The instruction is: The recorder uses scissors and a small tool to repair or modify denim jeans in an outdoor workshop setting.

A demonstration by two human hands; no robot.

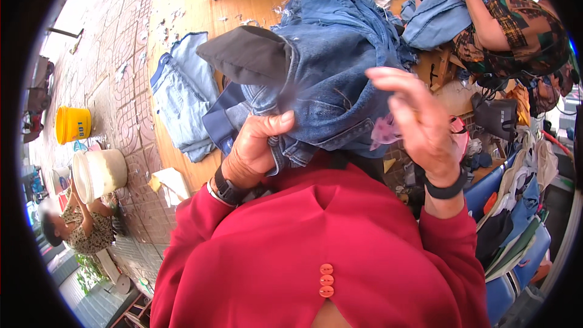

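Blue denim jeans (340,73) lie bunched in front of me on a wooden table (182,6). A dark grey cloth flap (240,54) sticks out from their folded edge at the upper left. My left hand (255,146) grips the jeans near that edge, thumb on top and fingers partly hidden underneath. My right hand (419,127) is raised at the right side of the jeans, open and slightly blurred, with nothing visible in it. Beside it is a small pink translucent bit (382,130). Folded light blue denim (182,103) lies to the left.
A co-worker in a patterned top (510,30) handles denim at the upper right. Yellow (73,124) and white buckets (103,170) stand on the tiled floor at left, near another person (88,231). Blue chairs piled with cloth (516,218) are at my right.
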